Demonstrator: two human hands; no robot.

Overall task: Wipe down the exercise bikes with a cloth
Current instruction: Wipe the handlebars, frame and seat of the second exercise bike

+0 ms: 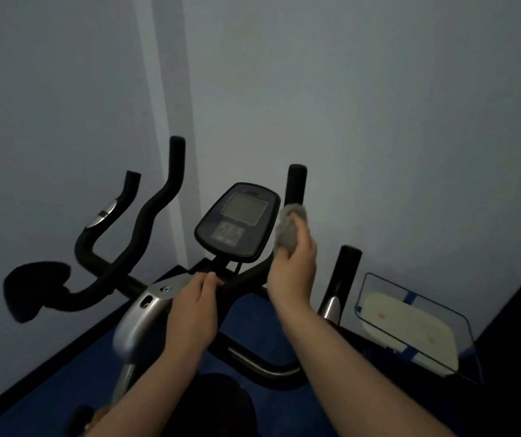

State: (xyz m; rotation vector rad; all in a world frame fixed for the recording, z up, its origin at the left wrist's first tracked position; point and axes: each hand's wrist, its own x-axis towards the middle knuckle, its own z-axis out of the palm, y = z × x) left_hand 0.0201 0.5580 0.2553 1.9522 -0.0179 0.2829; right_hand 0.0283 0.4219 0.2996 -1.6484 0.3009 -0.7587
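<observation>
A black exercise bike stands before me, its console (238, 220) with a grey screen and keypad in the middle. Black curved handlebars (155, 212) rise to the left, and one upright grip (296, 182) stands to the right of the console. My right hand (294, 269) grips a grey cloth (289, 227) wrapped around the lower part of that right grip. My left hand (194, 310) holds the bar just below the console, beside the silver stem cover (145, 316).
A second bike's black post (346, 279) stands at the right, beside a clear container (416, 326) with a pale pad inside. Pale walls close in ahead and to the left. Blue floor (253, 316) lies below. A dark saddle (221, 402) sits near the bottom edge.
</observation>
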